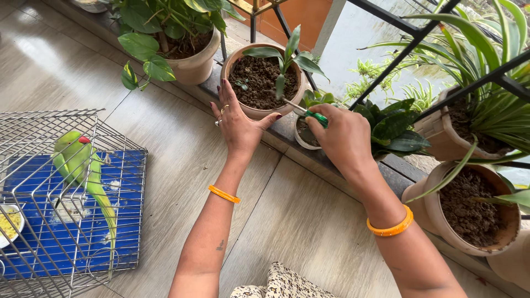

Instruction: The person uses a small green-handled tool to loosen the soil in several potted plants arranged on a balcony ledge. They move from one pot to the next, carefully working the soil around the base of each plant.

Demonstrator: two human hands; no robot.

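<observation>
My left hand (236, 122) rests flat against the near wall of a clay pot (234, 62) filled with dark soil, fingers spread, rings on two fingers. A small green plant (287, 58) grows in that pot. My right hand (342, 135) grips a green-handled tool (316, 117) whose thin metal shaft points toward the plant's stem. Just behind the right hand sits a small white pot (301, 138) with short leaves. Both wrists carry orange bangles.
A wire cage (66, 193) with a blue floor holds a green parrot (77, 160) at the left. More potted plants line the ledge: one leafy pot (193, 60) at the back, two clay pots (469, 221) on the right. A black metal railing (408, 47) runs behind.
</observation>
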